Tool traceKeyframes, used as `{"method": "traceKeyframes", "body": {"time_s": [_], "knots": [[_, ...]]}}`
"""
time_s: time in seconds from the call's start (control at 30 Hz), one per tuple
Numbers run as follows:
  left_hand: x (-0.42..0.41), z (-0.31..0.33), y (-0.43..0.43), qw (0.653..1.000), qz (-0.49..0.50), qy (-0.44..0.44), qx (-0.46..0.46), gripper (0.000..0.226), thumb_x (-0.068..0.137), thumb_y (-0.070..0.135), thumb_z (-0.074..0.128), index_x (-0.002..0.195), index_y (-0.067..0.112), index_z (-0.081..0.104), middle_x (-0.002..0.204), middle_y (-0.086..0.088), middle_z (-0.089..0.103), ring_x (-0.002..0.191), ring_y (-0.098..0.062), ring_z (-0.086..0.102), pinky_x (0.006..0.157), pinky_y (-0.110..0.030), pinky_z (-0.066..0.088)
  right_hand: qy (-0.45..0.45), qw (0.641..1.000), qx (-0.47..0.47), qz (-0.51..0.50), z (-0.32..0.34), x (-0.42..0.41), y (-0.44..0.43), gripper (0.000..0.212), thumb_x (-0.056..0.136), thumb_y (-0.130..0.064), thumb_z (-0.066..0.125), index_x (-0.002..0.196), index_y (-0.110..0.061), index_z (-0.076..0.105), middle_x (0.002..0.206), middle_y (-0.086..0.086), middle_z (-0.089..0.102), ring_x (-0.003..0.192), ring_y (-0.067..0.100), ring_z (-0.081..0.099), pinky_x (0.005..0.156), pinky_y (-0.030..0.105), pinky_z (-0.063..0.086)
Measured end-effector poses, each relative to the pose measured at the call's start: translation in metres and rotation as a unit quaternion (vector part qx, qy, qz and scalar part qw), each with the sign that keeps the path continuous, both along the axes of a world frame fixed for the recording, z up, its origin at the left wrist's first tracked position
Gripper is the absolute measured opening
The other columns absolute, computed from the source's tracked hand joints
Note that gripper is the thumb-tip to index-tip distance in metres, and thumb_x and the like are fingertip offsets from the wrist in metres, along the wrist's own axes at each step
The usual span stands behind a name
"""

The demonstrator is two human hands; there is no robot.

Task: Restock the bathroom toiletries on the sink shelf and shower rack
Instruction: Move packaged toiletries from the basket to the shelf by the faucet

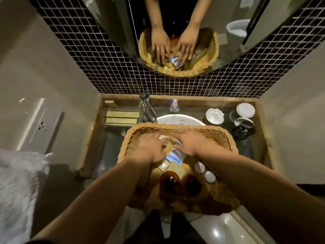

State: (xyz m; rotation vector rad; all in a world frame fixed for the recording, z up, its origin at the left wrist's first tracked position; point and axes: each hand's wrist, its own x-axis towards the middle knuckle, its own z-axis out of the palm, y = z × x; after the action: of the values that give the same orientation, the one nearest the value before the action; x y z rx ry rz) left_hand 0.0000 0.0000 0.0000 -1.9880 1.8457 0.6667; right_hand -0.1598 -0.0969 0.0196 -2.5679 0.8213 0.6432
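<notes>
Both hands are down in the wicker basket (223, 136) at frame centre: the left hand (149, 147) and right hand (191, 143) lie flat with fingers spread over the small packets (175, 155), gripping nothing that I can see. Best to pinch one packet cleanly and lift it straight up. The brown bottles (179, 185) and white caps (204, 172) crowd the near side, and cups (228, 115) fill the counter at right.

Head view, steeply down, close above sink (181, 118)
</notes>
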Motion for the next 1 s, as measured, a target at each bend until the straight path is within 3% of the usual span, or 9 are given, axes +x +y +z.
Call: {"method": "traceKeyframes", "body": {"time_s": [0.13,0.23,0.33,0.43,0.57,0.7,0.77,0.9,1.0], "knots": [[0.010,-0.016,0.005,0.998,-0.055,-0.020,0.031,0.079,0.084,0.058,0.058,0.152,0.040,0.022,0.158,-0.007,0.027,0.140,-0.032,0.034,0.110,-0.054,0.032,0.017,0.997,0.044,0.059,-0.024,0.005,0.005,0.062,0.091,-0.041,0.060,0.149,-0.039,0.036,0.147,0.001,0.045,0.124,0.027,0.050,0.097,0.041,0.047],[0.006,-0.035,0.017,0.988,-0.151,-0.013,0.006,0.066,0.083,0.049,0.064,0.143,0.033,0.040,0.145,-0.011,0.039,0.125,-0.031,0.046,0.099,-0.049,0.039,-0.001,0.987,0.028,0.161,-0.044,-0.002,0.013,0.046,0.092,-0.035,0.060,0.137,-0.030,0.055,0.133,0.001,0.056,0.117,0.026,0.055,0.090,0.042,0.049],[0.001,-0.042,0.018,0.981,-0.192,-0.016,0.017,0.063,0.080,0.040,0.070,0.138,0.026,0.048,0.142,-0.009,0.039,0.128,-0.028,0.044,0.100,-0.048,0.039,-0.022,0.976,0.042,0.211,-0.051,-0.010,0.024,0.038,0.094,-0.028,0.061,0.132,-0.023,0.063,0.138,0.003,0.058,0.122,0.027,0.055,0.095,0.042,0.049],[-0.008,-0.048,0.023,0.975,-0.223,-0.023,0.014,0.051,0.088,0.032,0.063,0.137,0.022,0.051,0.141,-0.007,0.044,0.131,-0.027,0.041,0.106,-0.046,0.037,-0.012,0.963,0.035,0.269,-0.059,-0.016,0.031,0.043,0.094,-0.029,0.061,0.136,-0.019,0.060,0.142,0.005,0.055,0.132,0.028,0.046,0.103,0.042,0.042],[-0.012,-0.059,0.028,0.987,-0.162,0.007,-0.011,0.050,0.086,0.039,0.065,0.131,0.021,0.053,0.134,-0.005,0.050,0.126,-0.025,0.045,0.103,-0.043,0.037,0.007,0.958,0.002,0.288,-0.068,-0.022,0.026,0.057,0.088,-0.033,0.068,0.143,-0.026,0.051,0.147,0.000,0.049,0.138,0.027,0.036,0.107,0.041,0.032],[-0.010,-0.066,0.028,0.995,-0.080,0.052,-0.020,0.049,0.082,0.043,0.070,0.121,0.018,0.054,0.124,-0.006,0.054,0.114,-0.025,0.050,0.091,-0.039,0.044,0.005,0.957,-0.047,0.287,-0.074,-0.027,0.021,0.062,0.084,-0.030,0.072,0.141,-0.021,0.051,0.140,0.006,0.055,0.133,0.032,0.042,0.107,0.046,0.035],[-0.011,-0.069,0.028,0.997,-0.037,0.070,-0.026,0.053,0.080,0.049,0.072,0.120,0.019,0.055,0.122,-0.004,0.055,0.112,-0.023,0.051,0.090,-0.038,0.047,-0.002,0.967,-0.084,0.240,-0.075,-0.031,0.019,0.062,0.079,-0.027,0.076,0.137,-0.017,0.054,0.133,0.011,0.057,0.127,0.034,0.047,0.104,0.047,0.039],[-0.013,-0.070,0.031,0.993,0.024,0.115,-0.033,0.063,0.083,0.050,0.070,0.135,0.022,0.048,0.132,-0.002,0.056,0.118,-0.024,0.055,0.091,-0.041,0.052,-0.045,0.984,-0.102,0.141,-0.078,-0.042,0.012,0.040,0.068,-0.018,0.083,0.104,-0.009,0.068,0.097,0.016,0.062,0.091,0.037,0.057,0.078,0.042,0.045],[-0.012,-0.067,0.032,0.989,0.048,0.132,-0.040,0.061,0.086,0.044,0.069,0.139,0.029,0.044,0.132,0.000,0.059,0.117,-0.023,0.057,0.087,-0.042,0.053,-0.057,0.991,-0.066,0.097,-0.074,-0.045,0.005,0.029,0.085,-0.029,0.072,0.109,-0.015,0.069,0.099,0.009,0.066,0.094,0.033,0.056,0.080,0.040,0.044]]}}
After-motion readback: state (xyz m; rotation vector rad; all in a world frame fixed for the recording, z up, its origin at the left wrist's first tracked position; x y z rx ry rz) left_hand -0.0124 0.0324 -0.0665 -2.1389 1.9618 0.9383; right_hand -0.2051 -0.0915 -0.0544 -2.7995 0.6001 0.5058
